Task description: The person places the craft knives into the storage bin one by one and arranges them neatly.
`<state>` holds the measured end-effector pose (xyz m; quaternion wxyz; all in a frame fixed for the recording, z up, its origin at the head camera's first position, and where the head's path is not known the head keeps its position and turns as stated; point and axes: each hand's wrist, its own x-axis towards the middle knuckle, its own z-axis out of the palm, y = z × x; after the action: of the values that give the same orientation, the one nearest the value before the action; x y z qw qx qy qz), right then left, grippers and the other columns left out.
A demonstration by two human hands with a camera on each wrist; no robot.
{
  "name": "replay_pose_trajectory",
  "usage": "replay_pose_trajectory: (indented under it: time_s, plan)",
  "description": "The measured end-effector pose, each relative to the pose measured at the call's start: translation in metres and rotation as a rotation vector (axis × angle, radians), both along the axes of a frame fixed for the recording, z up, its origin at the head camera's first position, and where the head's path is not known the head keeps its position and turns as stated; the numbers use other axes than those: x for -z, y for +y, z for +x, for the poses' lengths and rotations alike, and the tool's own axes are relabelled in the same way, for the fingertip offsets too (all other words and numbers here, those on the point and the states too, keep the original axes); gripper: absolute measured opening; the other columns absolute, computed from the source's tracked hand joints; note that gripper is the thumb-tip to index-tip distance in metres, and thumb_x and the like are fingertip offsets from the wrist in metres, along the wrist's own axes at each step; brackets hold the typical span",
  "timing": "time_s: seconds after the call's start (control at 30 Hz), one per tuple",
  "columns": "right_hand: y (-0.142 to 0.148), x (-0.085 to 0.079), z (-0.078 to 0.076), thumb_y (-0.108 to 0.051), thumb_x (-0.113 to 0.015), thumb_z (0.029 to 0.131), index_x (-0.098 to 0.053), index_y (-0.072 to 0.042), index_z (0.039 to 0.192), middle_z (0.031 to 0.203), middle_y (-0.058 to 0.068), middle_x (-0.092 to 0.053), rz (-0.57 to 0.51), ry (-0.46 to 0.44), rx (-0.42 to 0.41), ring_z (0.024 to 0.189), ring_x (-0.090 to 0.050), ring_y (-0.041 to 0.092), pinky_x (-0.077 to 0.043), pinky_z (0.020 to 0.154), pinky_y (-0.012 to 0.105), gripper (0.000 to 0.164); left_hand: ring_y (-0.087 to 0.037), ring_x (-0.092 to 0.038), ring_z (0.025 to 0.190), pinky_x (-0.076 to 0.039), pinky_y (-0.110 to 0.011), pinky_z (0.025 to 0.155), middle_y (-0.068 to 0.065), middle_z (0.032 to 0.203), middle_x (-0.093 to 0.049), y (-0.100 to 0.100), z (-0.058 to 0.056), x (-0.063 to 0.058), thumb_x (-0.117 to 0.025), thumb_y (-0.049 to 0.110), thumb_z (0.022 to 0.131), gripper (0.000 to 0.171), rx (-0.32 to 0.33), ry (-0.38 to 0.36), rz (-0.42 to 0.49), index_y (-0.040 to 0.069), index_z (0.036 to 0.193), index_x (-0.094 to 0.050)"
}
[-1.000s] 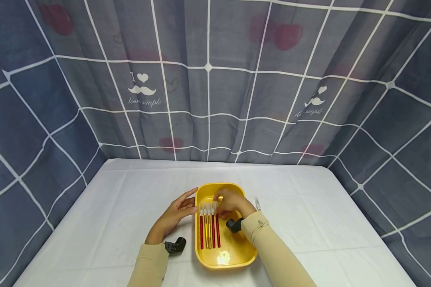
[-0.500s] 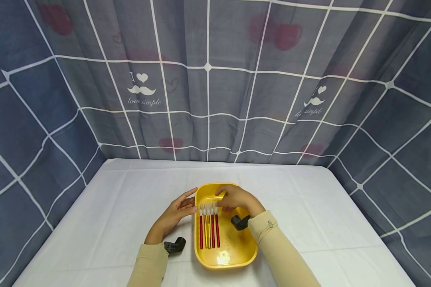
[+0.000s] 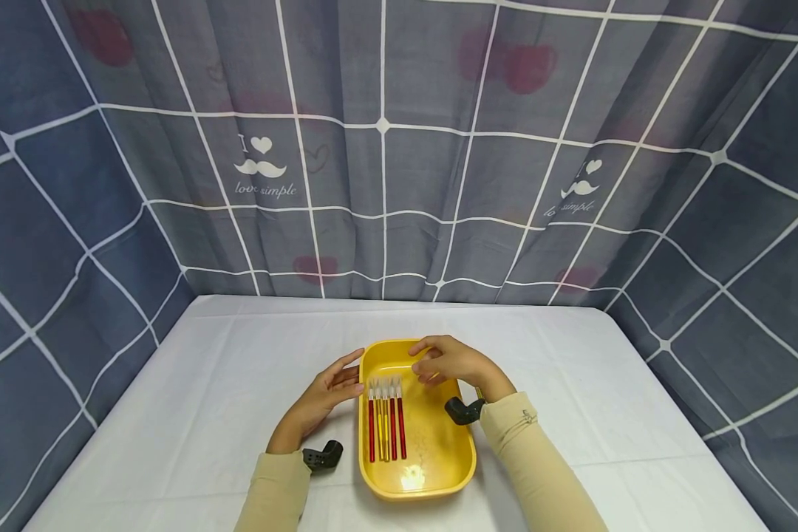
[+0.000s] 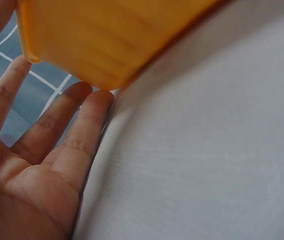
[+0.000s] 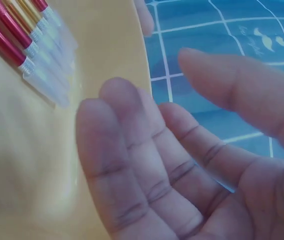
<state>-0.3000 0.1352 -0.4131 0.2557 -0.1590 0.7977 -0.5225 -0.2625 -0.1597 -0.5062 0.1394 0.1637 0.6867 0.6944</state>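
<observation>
A yellow tray [image 3: 439, 462] stands on the table. Along its left side lie several craft knives [image 3: 387, 421] in a row, with red and gold handles and clear caps pointing away from me. Their knurled silver collars show in the right wrist view, on the red craft knife [image 5: 28, 66]. My left hand [image 3: 326, 399] rests against the tray's left wall with extended fingers. My right hand [image 3: 455, 362] hovers over the far right part of the tray, fingers loosely bent, holding nothing. Beside my right wrist, a bit of a gold handle [image 3: 479, 393] peeks out, mostly hidden.
A white cloth [image 3: 239, 369] covers the table on both sides of the tray. Grey-blue checked curtains [image 3: 346, 222] close off the back and both sides. Black wrist cameras [image 3: 464, 411] sit on both wrists.
My right hand has drawn away from the rightmost red craft knife, up and to the right, its fingers loosened. My left hand stays at the tray's side.
</observation>
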Motion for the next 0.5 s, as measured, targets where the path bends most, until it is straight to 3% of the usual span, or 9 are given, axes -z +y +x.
replay_pose_trajectory:
  time_s: [0.13,0.27,0.37,0.5]
  plan:
    - [0.008,0.001,-0.001,-0.003,-0.067,0.104,-0.057,0.014,0.139,0.104,0.021,-0.07,-0.046,-0.006,0.007,0.101,-0.074,0.044,-0.063,0.092,0.05,0.04,-0.043,-0.05,0.146,-0.05,-0.027,0.107,-0.032,0.163,-0.044,0.0,0.0,-0.001,-0.071,0.013,0.105,0.077,-0.012,-0.008,-0.009,0.006,0.171,-0.03]
    - [0.017,0.004,-0.003,-0.002,-0.064,0.105,-0.056,0.014,0.141,0.115,0.034,-0.068,-0.107,-0.003,0.002,0.104,-0.072,0.044,-0.063,0.092,0.048,0.041,-0.042,-0.05,0.146,-0.049,-0.03,0.108,-0.032,0.163,-0.044,0.0,0.001,-0.001,-0.071,0.012,0.105,0.077,-0.024,-0.019,-0.016,0.008,0.171,-0.031]
    - [0.024,0.005,-0.003,-0.002,-0.064,0.104,-0.056,0.014,0.141,0.117,0.036,-0.068,-0.136,0.024,-0.001,0.103,-0.072,0.041,-0.064,0.09,0.043,0.041,-0.043,-0.05,0.146,-0.048,-0.034,0.111,-0.031,0.163,-0.044,-0.001,0.002,-0.001,-0.071,0.013,0.105,0.077,-0.027,-0.023,-0.02,0.009,0.171,-0.032]
    - [0.033,0.007,-0.002,-0.003,-0.066,0.104,-0.056,0.013,0.141,0.111,0.029,-0.071,-0.159,0.072,-0.005,0.102,-0.072,0.041,-0.064,0.087,0.038,0.041,-0.043,-0.05,0.146,-0.047,-0.038,0.113,-0.031,0.162,-0.044,0.0,0.002,0.0,-0.071,0.014,0.105,0.076,-0.026,-0.018,-0.021,0.009,0.171,-0.032]
